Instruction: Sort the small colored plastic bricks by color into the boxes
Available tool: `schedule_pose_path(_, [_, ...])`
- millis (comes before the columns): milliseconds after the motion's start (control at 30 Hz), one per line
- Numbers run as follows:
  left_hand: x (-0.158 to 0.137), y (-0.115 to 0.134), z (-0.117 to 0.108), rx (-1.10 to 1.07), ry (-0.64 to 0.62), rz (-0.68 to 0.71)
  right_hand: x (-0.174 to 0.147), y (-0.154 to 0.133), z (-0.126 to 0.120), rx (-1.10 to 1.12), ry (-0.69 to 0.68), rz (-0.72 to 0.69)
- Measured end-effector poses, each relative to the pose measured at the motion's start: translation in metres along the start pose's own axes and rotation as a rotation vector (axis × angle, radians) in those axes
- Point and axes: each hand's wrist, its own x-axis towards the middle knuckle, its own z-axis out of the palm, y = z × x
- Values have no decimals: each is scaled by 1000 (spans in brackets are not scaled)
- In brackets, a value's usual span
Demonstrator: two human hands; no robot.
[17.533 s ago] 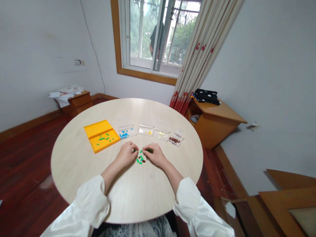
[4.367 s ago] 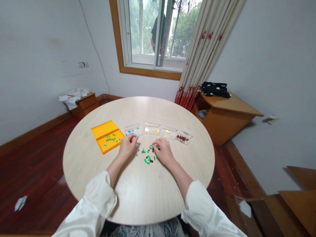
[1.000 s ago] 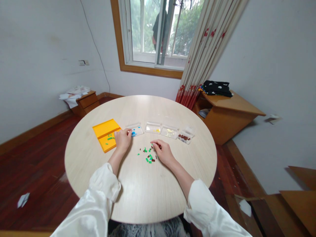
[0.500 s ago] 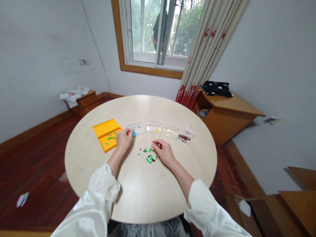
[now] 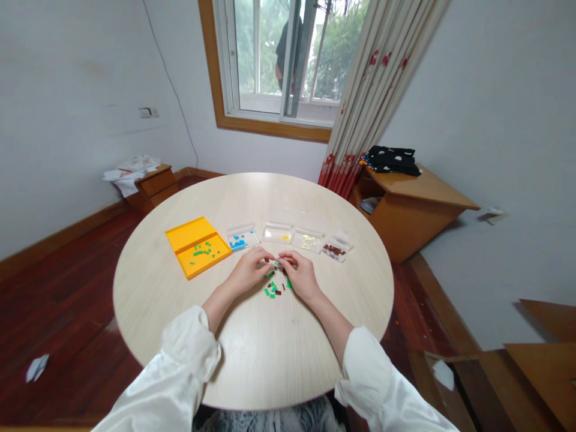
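Note:
My left hand (image 5: pixel 251 269) and my right hand (image 5: pixel 300 277) meet above the middle of the round table (image 5: pixel 265 354). Their fingertips are pinched and almost touch. Whatever they hold is too small to make out. Just below the fingers, a loose pile of small green bricks (image 5: pixel 272 293) and brown bricks (image 5: pixel 278 293) lies on the tabletop, part of it hidden by the hands. Left of my left hand is an open orange case (image 5: pixel 189 234) with several green bricks (image 5: pixel 198 253) in it.
Beyond my hands stand clear trays: one with blue bricks (image 5: pixel 237 243), one with yellow bricks (image 5: pixel 284 238), one with pale yellow bricks (image 5: pixel 308 241), one with brown bricks (image 5: pixel 335 249). A wooden cabinet (image 5: pixel 418 204) stands right of the table, a window (image 5: pixel 265 60) behind it.
My left hand has moved right, from the blue-brick tray to beside my right hand, uncovering the tray and the case's corner. My right hand stays above the pile.

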Motion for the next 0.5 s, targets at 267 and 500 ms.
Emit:
schedule_pose_path(267, [-1, 6, 4, 35, 24, 82, -2, 5, 3, 78, -72, 25])
schedule_pose_path(500, [-1, 0, 6, 61, 46, 102, -3, 2, 5, 91, -106, 23])
